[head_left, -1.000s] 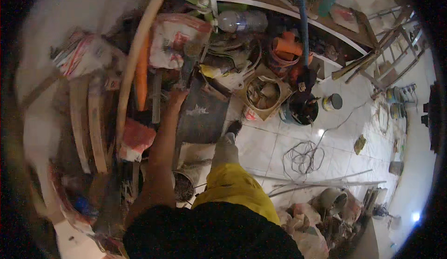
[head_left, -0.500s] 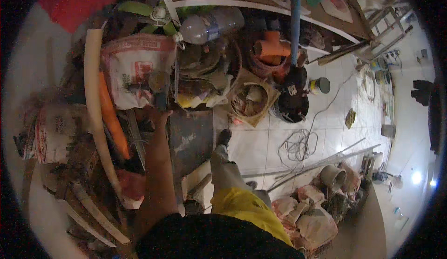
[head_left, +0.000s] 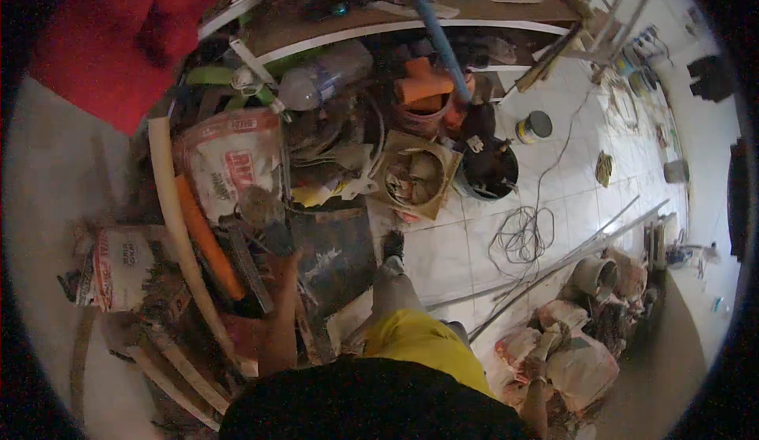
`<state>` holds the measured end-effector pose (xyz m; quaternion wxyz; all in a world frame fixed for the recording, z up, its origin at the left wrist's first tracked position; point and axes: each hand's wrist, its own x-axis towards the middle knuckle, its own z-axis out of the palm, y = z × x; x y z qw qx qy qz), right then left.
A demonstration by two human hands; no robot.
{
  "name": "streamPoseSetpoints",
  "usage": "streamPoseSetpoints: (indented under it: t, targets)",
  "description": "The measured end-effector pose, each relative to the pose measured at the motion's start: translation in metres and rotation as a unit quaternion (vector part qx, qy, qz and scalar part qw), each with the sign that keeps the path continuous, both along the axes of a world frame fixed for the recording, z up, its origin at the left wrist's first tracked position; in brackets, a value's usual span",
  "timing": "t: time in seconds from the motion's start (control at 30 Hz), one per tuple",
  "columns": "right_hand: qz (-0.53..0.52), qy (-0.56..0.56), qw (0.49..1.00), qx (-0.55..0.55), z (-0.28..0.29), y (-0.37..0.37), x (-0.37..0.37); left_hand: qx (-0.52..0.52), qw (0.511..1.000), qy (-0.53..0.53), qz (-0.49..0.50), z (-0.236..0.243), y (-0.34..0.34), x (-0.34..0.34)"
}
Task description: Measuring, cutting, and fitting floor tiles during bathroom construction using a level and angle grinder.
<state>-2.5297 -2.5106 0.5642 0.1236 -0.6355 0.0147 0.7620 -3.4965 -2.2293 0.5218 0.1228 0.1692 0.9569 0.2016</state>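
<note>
Seemingly the left hand [head_left: 278, 270] is closed on a trowel [head_left: 261, 215] handle near the orange pipe [head_left: 207, 238]; stiff, gritty, prob. light. Right hand [head_left: 536, 367]: grip can't be told.

2 printed sacks [head_left: 229, 163] [head_left: 118, 266], 1 clear plastic bottle [head_left: 324, 83], 1 orange pipe [head_left: 207, 238], 1 black bucket [head_left: 489, 173], 1 small tin [head_left: 534, 126]
</note>
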Motion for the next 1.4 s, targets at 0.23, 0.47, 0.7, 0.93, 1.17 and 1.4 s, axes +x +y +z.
streamPoseSetpoints:
  t: [0.23,0.47,0.7,0.93,1.17,1.4]
  targets:
    - [-0.393,0.133,0.910,0.028,-0.077,-0.127,-0.151,0.187,0.911,-0.270,-0.251,0.139,-0.050,0.220]
    - [-0.424,-0.044,0.899,0.099,-0.103,-0.201,-0.184,0.128,0.772,-0.300,-0.545,0.152,-0.064,0.369]
    - [-0.296,-0.429,0.851,0.066,-0.023,-0.254,-0.220,0.075,0.551,-0.401,-0.728,0.258,-0.063,0.520]
    - [-0.323,-0.343,0.817,0.332,0.111,-0.108,-0.225,-0.016,0.358,-0.284,-0.889,0.237,-0.069,0.642]
    - [-0.665,-0.269,0.578,0.389,0.212,0.004,-0.230,-0.116,0.104,-0.199,-0.968,0.219,-0.100,0.759]
    - [-0.869,-0.373,0.259,0.196,0.214,-0.019,-0.230,-0.070,-0.138,-0.167,-0.974,0.269,-0.194,0.797]
